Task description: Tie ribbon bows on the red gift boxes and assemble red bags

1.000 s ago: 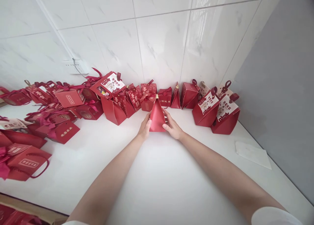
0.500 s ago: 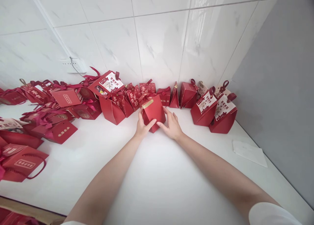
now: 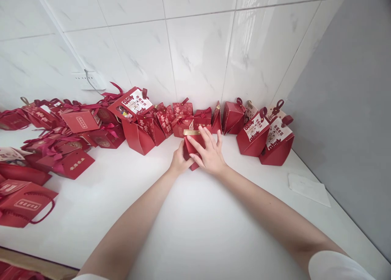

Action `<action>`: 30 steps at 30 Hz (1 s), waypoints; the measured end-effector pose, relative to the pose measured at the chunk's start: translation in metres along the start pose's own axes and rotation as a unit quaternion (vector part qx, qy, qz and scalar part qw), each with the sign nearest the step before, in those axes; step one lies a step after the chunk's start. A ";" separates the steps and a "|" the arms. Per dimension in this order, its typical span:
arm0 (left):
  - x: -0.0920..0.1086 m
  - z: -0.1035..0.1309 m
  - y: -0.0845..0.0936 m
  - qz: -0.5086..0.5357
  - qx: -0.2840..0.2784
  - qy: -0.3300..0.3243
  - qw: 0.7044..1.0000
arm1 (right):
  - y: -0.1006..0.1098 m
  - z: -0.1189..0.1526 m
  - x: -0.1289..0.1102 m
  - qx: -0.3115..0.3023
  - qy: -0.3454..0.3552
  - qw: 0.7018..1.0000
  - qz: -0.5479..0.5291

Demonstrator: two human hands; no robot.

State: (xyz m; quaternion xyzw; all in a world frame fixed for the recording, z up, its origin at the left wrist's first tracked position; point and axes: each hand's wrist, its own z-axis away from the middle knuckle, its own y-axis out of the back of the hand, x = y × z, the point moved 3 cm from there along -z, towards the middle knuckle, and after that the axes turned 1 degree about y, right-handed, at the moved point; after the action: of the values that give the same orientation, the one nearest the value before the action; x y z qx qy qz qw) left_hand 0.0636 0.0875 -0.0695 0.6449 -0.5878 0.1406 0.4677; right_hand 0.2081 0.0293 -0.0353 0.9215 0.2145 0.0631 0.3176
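A small red gift box with a gold strip along its top stands at the middle of the white table, partly covered by my hands. My left hand wraps round its left side, thumb in front. Over its front and right side lies my right hand, fingers spread and touching the card. Just behind the box are a red box with a ribbon and another red box. The lower part of the held box is mostly hidden by fingers.
Several red gift boxes line the tiled wall. Two boxes with white labels stand at the right, near a white paper and a grey panel. More red boxes with ribbons crowd the left side.
The red box has tilted or turned and sits slightly lower, so its gold strip now faces upward in front. My right hand has moved from its side onto its front, fingers spreading.
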 end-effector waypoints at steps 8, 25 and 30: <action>-0.001 0.000 -0.003 0.052 -0.028 0.016 0.998 | 0.024 -0.022 0.033 0.060 -0.204 0.971 -0.111; 0.002 0.002 -0.007 0.129 -0.082 0.038 0.988 | 0.029 -0.035 0.047 0.063 -0.297 0.833 -0.463; 0.002 0.003 -0.009 0.160 -0.134 0.066 0.976 | 0.048 -0.043 0.049 -0.065 -0.220 0.822 -0.522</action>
State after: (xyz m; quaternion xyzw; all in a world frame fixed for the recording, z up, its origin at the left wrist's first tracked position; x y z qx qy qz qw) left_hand 0.0705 0.0828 -0.0736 0.4637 -0.6644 0.1757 0.5592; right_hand 0.2578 0.0412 0.0272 0.6385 0.5827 -0.3030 0.4013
